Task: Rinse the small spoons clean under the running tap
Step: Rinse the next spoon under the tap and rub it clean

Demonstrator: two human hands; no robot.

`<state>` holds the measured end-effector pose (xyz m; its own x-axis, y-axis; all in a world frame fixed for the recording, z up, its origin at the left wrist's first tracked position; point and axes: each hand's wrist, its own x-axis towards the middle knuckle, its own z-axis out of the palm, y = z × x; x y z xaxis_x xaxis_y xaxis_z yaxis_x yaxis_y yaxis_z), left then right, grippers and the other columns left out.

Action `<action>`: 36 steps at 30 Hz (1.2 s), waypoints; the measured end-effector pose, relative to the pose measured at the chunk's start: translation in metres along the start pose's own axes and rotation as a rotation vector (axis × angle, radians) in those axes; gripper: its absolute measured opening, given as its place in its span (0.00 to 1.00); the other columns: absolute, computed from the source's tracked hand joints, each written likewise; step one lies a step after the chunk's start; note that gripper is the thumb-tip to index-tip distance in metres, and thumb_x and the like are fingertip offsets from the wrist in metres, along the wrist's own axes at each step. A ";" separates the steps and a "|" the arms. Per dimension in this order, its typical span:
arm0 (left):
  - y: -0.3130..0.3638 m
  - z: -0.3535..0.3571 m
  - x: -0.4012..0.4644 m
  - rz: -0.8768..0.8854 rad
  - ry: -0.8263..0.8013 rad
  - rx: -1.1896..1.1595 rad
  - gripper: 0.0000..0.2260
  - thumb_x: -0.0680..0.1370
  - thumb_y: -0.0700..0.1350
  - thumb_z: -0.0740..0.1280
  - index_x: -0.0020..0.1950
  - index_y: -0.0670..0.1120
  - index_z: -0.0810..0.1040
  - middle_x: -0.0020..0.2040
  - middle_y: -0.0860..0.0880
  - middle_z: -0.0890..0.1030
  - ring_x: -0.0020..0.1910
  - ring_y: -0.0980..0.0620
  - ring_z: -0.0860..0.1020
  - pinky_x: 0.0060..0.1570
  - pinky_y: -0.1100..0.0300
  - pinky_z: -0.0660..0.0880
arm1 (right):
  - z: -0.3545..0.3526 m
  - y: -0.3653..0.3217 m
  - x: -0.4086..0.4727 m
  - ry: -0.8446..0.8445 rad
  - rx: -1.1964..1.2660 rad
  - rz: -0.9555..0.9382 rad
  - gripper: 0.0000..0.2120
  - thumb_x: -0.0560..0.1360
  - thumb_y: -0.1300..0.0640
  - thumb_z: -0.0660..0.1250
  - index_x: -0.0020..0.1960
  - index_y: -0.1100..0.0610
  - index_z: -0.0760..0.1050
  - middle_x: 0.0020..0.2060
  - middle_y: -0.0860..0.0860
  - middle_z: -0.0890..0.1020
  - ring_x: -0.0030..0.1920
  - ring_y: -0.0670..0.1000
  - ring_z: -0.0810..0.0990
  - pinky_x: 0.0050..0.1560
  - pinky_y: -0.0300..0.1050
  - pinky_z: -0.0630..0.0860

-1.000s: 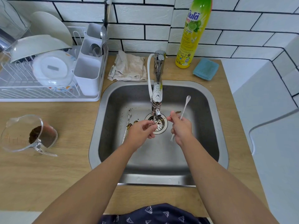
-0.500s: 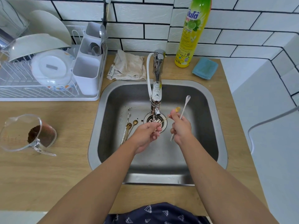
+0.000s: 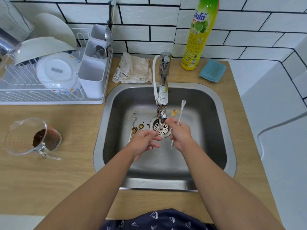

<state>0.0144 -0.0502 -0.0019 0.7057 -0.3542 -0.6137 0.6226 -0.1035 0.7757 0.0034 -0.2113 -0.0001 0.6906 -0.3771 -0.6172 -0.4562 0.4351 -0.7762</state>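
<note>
My left hand (image 3: 146, 140) pinches the handle end of a thin gold spoon (image 3: 174, 112), which slants up to the right through the water stream under the tap (image 3: 163, 103). Fingers of my right hand (image 3: 180, 133) touch that spoon's stem beside the tap outlet. The same hand grips a long silver spoon (image 3: 181, 107), bowl pointing away from me. On the floor of the sink (image 3: 214, 130), left of the drain (image 3: 162, 128), lie a silver spoon (image 3: 133, 123) and two small gold spoons (image 3: 140, 126) (image 3: 134, 129).
Dark coffee specks dot the sink floor. A clear jug with coffee grounds (image 3: 35, 138) stands on the counter at left. At the back are a dish rack (image 3: 49, 77), a cloth (image 3: 134, 70), a soap bottle (image 3: 199, 34) and a blue sponge (image 3: 212, 71).
My left hand has drawn slightly toward me along the gold spoon's handle, uncovering the small gold spoons on the sink floor. My right hand stays by the tap outlet.
</note>
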 end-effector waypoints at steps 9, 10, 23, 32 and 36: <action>0.004 -0.013 -0.017 0.025 -0.025 0.067 0.10 0.82 0.45 0.64 0.56 0.38 0.76 0.47 0.46 0.86 0.25 0.54 0.77 0.23 0.66 0.67 | 0.010 0.016 -0.014 -0.207 -0.129 0.108 0.11 0.71 0.57 0.80 0.51 0.59 0.85 0.33 0.46 0.83 0.22 0.43 0.62 0.24 0.38 0.59; 0.004 -0.014 -0.020 0.021 -0.025 0.082 0.09 0.82 0.44 0.64 0.56 0.38 0.76 0.48 0.46 0.86 0.25 0.54 0.75 0.23 0.65 0.66 | 0.009 0.013 -0.011 -0.171 -0.115 0.104 0.10 0.71 0.57 0.80 0.50 0.59 0.84 0.34 0.47 0.82 0.22 0.43 0.61 0.24 0.38 0.59; 0.011 -0.010 -0.028 -0.018 -0.038 0.093 0.08 0.83 0.43 0.62 0.55 0.39 0.77 0.43 0.49 0.86 0.22 0.55 0.70 0.22 0.66 0.65 | 0.007 0.009 -0.012 -0.131 -0.077 0.103 0.03 0.73 0.59 0.78 0.43 0.56 0.84 0.25 0.44 0.79 0.20 0.42 0.61 0.21 0.36 0.60; 0.016 -0.015 -0.029 -0.044 -0.004 0.149 0.08 0.83 0.41 0.61 0.57 0.38 0.75 0.46 0.46 0.84 0.22 0.55 0.68 0.22 0.65 0.61 | 0.012 0.030 -0.022 -0.197 -0.129 0.173 0.09 0.72 0.58 0.79 0.51 0.59 0.85 0.33 0.50 0.80 0.21 0.43 0.61 0.22 0.38 0.59; 0.015 -0.016 -0.032 -0.057 -0.039 0.186 0.07 0.83 0.41 0.61 0.55 0.39 0.75 0.46 0.46 0.83 0.22 0.55 0.66 0.21 0.66 0.60 | 0.007 0.012 -0.004 -0.041 -0.004 0.142 0.04 0.72 0.59 0.78 0.45 0.56 0.84 0.29 0.48 0.75 0.21 0.43 0.58 0.22 0.38 0.58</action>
<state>0.0072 -0.0255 0.0271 0.6555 -0.3779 -0.6539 0.5853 -0.2930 0.7561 -0.0011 -0.1984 -0.0060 0.6414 -0.2782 -0.7150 -0.5531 0.4783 -0.6822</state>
